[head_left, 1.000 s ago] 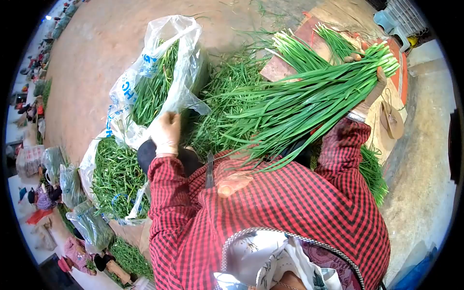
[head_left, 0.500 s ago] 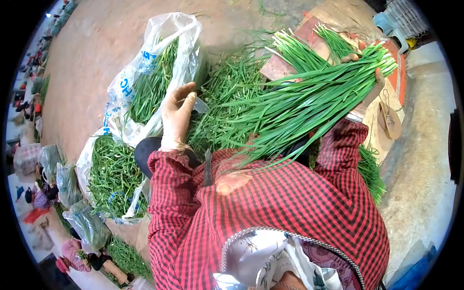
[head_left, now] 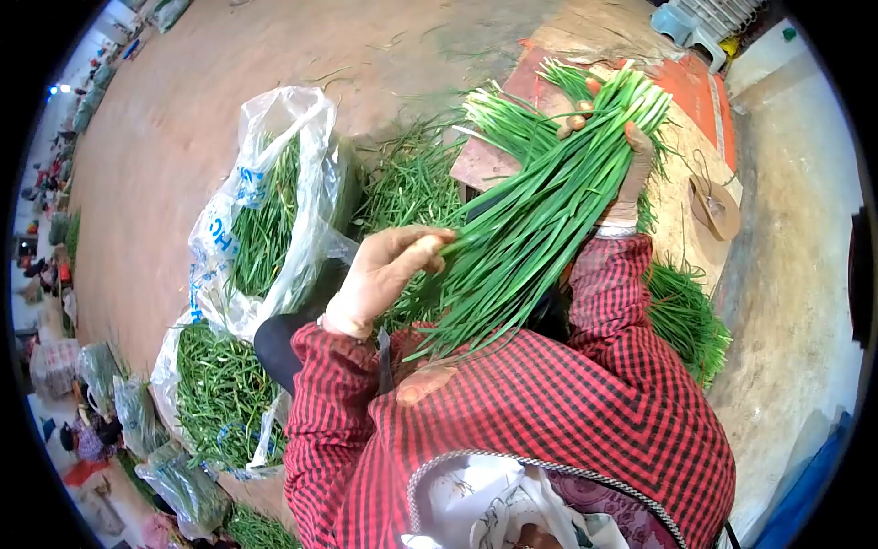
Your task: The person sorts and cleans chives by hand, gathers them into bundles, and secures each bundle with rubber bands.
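My right hand (head_left: 633, 178) is wrapped around a thick bunch of garlic chives (head_left: 540, 215), near the pale cut ends, with its fingertips showing on the far side. The long green leaves hang down toward my lap. My left hand (head_left: 384, 270), in a thin pale glove, has its fingers pinched together at the left edge of the bunch, on some leaf tips. More chives (head_left: 508, 123) lie on a reddish board (head_left: 480, 165) beyond the held bunch.
Plastic bags of greens (head_left: 265, 210) stand on my left, and loose trimmings (head_left: 407, 178) cover the floor between. Another chive pile (head_left: 686, 320) lies by my right elbow. A round tan disc with string (head_left: 713, 209) rests at right. Other people and bags line the far left.
My left hand has moved right and down from beside the bag to the chive leaves, its fingers closing. My right hand and the bunch have shifted left, with the leaves now hanging more steeply.
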Action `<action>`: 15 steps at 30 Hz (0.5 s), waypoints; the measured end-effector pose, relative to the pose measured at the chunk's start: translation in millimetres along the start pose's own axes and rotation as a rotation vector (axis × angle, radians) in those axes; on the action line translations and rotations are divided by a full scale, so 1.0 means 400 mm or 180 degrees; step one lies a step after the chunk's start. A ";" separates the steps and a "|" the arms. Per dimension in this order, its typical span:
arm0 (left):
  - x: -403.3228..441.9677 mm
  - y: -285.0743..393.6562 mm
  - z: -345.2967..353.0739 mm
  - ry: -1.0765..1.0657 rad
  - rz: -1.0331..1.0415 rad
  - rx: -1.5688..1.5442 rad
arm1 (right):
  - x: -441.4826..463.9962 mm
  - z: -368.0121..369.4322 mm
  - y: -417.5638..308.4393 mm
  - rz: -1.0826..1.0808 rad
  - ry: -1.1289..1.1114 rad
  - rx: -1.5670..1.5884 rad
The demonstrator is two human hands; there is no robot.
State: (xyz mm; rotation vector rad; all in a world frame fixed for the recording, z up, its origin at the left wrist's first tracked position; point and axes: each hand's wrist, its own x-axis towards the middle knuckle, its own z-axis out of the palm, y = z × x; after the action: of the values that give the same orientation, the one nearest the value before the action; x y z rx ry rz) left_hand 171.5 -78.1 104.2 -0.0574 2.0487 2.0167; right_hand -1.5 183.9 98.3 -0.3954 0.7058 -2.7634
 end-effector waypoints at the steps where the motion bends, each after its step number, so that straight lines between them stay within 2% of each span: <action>1: -0.004 -0.017 -0.002 -0.0010 0.0102 -0.0310 | -0.002 0.000 0.003 -0.0014 -0.0025 0.0059; 3: -0.020 -0.008 0.008 -0.0002 0.0065 -0.0576 | 0.002 -0.009 0.004 -0.0012 0.0043 -0.0011; 4: -0.025 -0.009 0.001 -0.0087 -0.0320 -0.0422 | 0.001 -0.016 0.006 0.0007 0.0057 -0.0023; 5: -0.023 -0.028 0.017 0.0146 -0.0174 -0.0161 | 0.001 -0.021 0.003 0.0025 -0.0204 -0.0146; 8: -0.027 -0.022 0.016 0.0273 -0.0228 -0.0058 | -0.009 -0.004 0.008 0.0036 0.0060 -0.0219; 9: -0.025 -0.021 0.016 0.0424 -0.0233 0.0237 | -0.013 0.010 0.016 0.0081 0.0094 -0.0061; 11: -0.020 -0.047 0.006 0.0563 -0.0208 0.0951 | -0.017 0.017 0.021 0.0039 0.0209 -0.0400; 13: -0.017 -0.108 -0.016 0.0656 -0.0126 0.2508 | -0.020 0.035 0.016 0.0275 0.0191 -0.0382; 15: -0.038 -0.152 -0.043 0.0750 -0.0324 0.2749 | -0.014 0.038 0.017 0.0086 0.0011 -0.0142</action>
State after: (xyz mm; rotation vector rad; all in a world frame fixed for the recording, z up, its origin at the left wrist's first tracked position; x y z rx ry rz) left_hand 196.5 -99.4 47.9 -0.2282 2.8092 0.9633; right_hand 9.7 173.4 106.8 -0.3875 0.7689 -2.7279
